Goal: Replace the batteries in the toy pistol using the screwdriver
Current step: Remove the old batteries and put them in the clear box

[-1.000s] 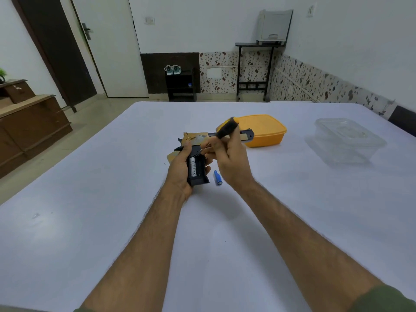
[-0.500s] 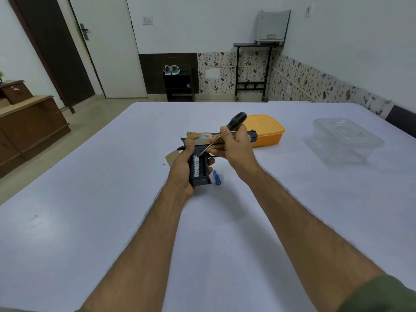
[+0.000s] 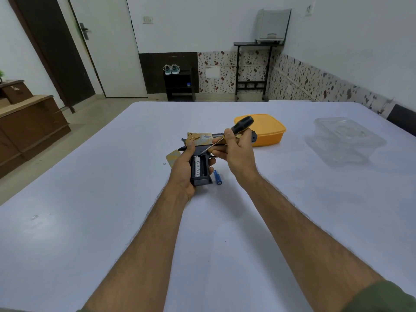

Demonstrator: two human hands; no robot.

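Right hand (image 3: 238,152) fingers curled round screwdriver (image 3: 234,134), tip aimed at open grip bay. Left hand (image 3: 183,167) wrapped round toy pistol (image 3: 202,154) grip, held just above table (image 3: 90,199), white cell seated inside. Blue battery (image 3: 218,177) loose beside butt. Probably light rigid plastic; best held by grip, not slide. Cells smooth, roll easily.

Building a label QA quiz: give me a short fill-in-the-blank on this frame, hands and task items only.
1. The right hand holds the ____ by its black handle.
2. The left hand grips the toy pistol by its ____.
3. A loose ____ battery lies on the table beside the grip.

Missing words: screwdriver; grip; blue
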